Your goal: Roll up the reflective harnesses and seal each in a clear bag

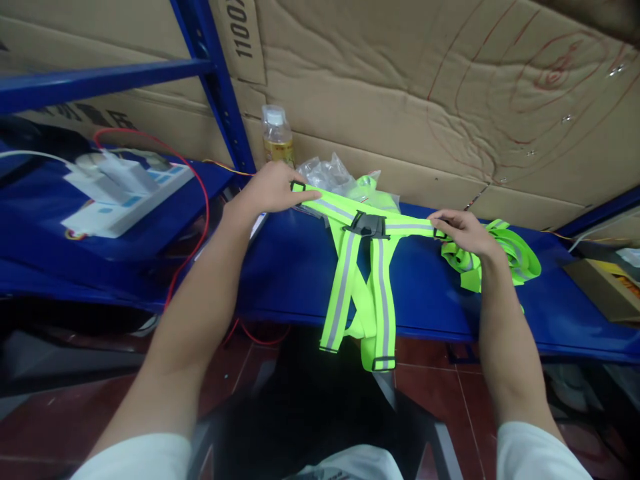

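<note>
A neon yellow-green reflective vest [343, 287] made of straps with grey stripes is stretched between my hands above the blue shelf. My left hand [276, 188] pinches the left end of its belt, beside a black slider. At the other end, my right hand [463, 230] grips the belt near another black slider. A black buckle [369, 225] sits at the middle of the belt. Below it the shoulder straps hang over the shelf's front edge, one with a black slider at its lower end. Behind my right hand lies a coiled bundle of the same webbing [520, 257].
On the blue shelf [290, 280], a plastic bottle [277, 137] and clear bags [327, 175] with more neon material stand at the back. A white power strip [125, 207] and red cable [206, 200] are at left. An open cardboard box [600, 287] is at right.
</note>
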Demonstrator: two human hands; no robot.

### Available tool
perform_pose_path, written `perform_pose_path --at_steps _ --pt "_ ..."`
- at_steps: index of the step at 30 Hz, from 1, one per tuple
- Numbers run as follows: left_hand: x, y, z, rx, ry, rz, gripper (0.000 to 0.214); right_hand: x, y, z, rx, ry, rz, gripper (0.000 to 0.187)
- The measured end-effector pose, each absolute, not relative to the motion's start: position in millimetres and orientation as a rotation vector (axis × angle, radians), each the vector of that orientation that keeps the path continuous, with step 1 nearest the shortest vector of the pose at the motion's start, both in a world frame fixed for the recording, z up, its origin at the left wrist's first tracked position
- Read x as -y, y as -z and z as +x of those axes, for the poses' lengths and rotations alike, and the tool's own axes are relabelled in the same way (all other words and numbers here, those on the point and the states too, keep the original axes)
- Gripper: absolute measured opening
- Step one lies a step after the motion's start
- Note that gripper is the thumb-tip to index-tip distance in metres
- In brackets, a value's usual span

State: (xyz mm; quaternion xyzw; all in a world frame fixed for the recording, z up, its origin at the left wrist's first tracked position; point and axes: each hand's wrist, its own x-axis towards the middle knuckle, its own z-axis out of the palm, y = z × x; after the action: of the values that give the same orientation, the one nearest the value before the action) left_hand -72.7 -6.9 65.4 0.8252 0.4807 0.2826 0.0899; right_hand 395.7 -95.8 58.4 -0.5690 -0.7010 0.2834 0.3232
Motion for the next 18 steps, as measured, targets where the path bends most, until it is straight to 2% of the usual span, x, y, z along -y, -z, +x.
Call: perform_pose_path --at_steps 5,7,12,15,18 --pt "4 -66 -74 -1.463 -1.183 2.159 0.034 98 -68 390 1.650 -0.709 -1.209 0.031" --pt "6 -68 -72 -1.406 -1.245 2.001 0.031 98 -68 387 1.627 -0.663 -1.156 0.029" --pt "21 -79 -66 -0.988 -1.099 1.721 0.036 90 -60 383 1.484 -0.624 -1.049 0.057" --pt "28 -82 -61 -0.932 -1.077 1.644 0.039 88 -58 379 1.277 -0.675 -0.991 0.067" --pt "25 -78 -54 -0.977 -1.202 1.494 0.040 87 -59 373 1.117 -0.673 -0.942 0.070"
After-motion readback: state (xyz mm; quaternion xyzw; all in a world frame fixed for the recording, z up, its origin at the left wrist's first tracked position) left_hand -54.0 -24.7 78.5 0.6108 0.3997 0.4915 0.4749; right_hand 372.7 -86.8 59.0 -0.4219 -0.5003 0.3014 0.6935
